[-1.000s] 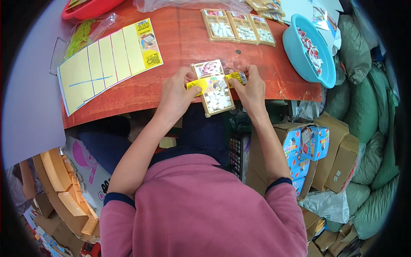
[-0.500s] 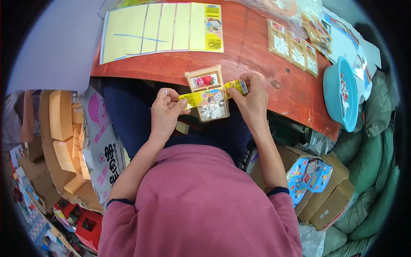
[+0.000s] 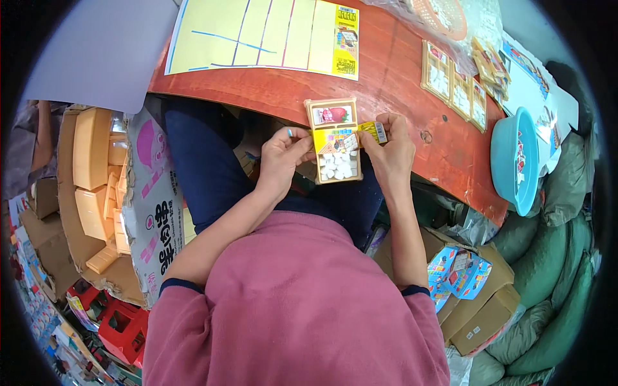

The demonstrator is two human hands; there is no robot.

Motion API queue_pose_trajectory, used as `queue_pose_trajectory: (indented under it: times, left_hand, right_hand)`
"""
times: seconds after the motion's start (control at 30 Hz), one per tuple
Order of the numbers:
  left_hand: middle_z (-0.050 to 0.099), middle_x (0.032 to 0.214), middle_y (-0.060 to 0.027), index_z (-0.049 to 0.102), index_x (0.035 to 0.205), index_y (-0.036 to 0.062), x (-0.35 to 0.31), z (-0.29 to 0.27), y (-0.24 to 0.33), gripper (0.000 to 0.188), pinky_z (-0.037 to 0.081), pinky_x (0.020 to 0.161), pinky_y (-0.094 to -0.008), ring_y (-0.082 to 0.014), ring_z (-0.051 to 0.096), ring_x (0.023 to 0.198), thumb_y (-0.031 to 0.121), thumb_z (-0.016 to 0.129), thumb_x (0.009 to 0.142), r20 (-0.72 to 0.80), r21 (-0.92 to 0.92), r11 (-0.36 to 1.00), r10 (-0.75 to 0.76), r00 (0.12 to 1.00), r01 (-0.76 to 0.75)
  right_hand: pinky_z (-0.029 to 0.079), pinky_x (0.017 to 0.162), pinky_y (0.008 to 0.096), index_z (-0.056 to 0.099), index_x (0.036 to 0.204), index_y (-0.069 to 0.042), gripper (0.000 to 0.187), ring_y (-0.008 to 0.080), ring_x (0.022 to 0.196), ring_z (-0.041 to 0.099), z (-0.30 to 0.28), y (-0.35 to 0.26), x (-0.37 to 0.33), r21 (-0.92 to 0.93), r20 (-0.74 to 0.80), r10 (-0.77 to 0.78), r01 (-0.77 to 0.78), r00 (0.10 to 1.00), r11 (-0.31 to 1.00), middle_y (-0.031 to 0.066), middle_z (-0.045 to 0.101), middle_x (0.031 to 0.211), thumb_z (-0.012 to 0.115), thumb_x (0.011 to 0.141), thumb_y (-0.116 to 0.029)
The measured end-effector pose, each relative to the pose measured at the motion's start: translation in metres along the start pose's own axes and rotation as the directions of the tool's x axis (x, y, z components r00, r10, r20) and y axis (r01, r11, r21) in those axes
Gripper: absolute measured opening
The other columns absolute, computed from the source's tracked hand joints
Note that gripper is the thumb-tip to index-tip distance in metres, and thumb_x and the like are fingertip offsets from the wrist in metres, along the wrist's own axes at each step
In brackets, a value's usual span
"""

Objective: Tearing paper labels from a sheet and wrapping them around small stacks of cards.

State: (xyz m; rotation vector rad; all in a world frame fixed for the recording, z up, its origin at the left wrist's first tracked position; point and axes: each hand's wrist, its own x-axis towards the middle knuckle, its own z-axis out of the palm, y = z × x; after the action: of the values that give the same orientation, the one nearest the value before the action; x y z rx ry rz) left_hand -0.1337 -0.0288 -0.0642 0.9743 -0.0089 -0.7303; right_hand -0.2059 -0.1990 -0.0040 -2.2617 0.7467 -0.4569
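At the table's near edge a beige two-part plastic tray [image 3: 311,108] is held upright between my hands. Its far compartment holds a small packet [image 3: 332,115] with a strawberry picture; white chunks [image 3: 338,168] fill the near one. A yellow printed label strip [image 3: 327,137] lies across the tray's middle. My left hand [image 3: 282,159] is closed at the tray's left side, its fingers pressing the strip's left end round the edge; its fingertips are partly hidden. My right hand [image 3: 391,153] pinches the strip's free right end, which sticks out past the tray.
On the red table [image 3: 399,83] lies a sheet of yellow labels [image 3: 277,35]. Several filled trays [image 3: 438,82] sit at the right, near a blue basin [image 3: 508,154]. A carton of empty beige trays [image 3: 93,151] stands at my left, a carton with blue boxes [image 3: 468,276] at my right.
The label's left end, stretched out beside the tray before, is now folded round its left side. My left hand has moved in against the tray. The whole view has shifted slightly.
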Motion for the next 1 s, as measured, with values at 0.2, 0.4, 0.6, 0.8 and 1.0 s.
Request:
queue_pose_trajectory:
  times: [0.2,0.4,0.6,0.8,1.0]
  left_hand:
    - [0.063,0.093,-0.0105,0.059,0.099,-0.0036,-0.011,0.009,0.014,0.018,0.050,0.071,-0.0234,-0.0127,0.062,0.081,0.010,0.060,0.087,0.054,-0.156,0.987,-0.038,0.998,0.046]
    - [0.063,0.094,-0.0096,0.059,0.098,-0.0016,-0.009,0.016,0.012,0.026,0.048,0.073,-0.0205,-0.0112,0.061,0.083,0.016,0.068,0.083,-0.022,0.410,0.911,0.057,0.998,-0.043]
    - [0.063,0.097,-0.0087,0.055,0.103,0.0010,-0.014,0.016,0.015,0.024,0.053,0.072,-0.0274,-0.0132,0.063,0.082,0.016,0.063,0.087,0.005,0.100,0.990,-0.100,0.995,0.099]
    - [0.063,0.102,-0.0089,0.053,0.107,0.0019,-0.009,0.013,0.022,0.023,0.054,0.077,-0.0329,-0.0169,0.063,0.090,0.015,0.059,0.088,0.160,-0.205,0.959,-0.162,0.974,0.194]
    - [0.062,0.102,-0.0115,0.050,0.114,-0.0008,-0.003,0.008,0.023,0.033,0.054,0.079,-0.0321,-0.0200,0.064,0.089,0.020,0.056,0.089,0.470,-0.412,0.773,-0.273,0.839,0.482]
  right_hand:
    - [0.048,0.066,0.0265,0.051,0.097,0.001,0.030,0.0128,0.074,0.060,0.000,0.001,0.000,0.025,-0.003,0.002,-0.002,1.000,1.000,0.0095,0.061,0.083,0.070,0.075,-0.007]
    - [0.048,0.066,0.0267,0.052,0.097,0.001,0.031,0.0124,0.073,0.060,0.001,0.005,0.000,0.013,-0.021,-0.021,0.021,1.000,1.000,0.0090,0.061,0.082,0.071,0.073,-0.008]
    - [0.047,0.058,0.0223,0.050,0.098,0.000,0.029,0.0102,0.068,0.058,-0.005,0.004,0.003,0.334,0.107,0.146,-0.174,0.983,0.926,0.0064,0.061,0.080,0.068,0.076,-0.003]
    - [0.047,0.054,0.0192,0.051,0.099,-0.004,0.028,0.0084,0.066,0.060,-0.014,-0.007,0.005,0.718,0.342,0.187,-0.384,0.921,0.581,0.0040,0.062,0.081,0.069,0.078,-0.003]
    - [0.046,0.049,0.0177,0.054,0.094,-0.005,0.022,0.0070,0.063,0.059,-0.003,-0.036,0.003,0.675,0.616,0.106,-0.592,0.780,0.441,0.0035,0.063,0.079,0.070,0.079,-0.011]
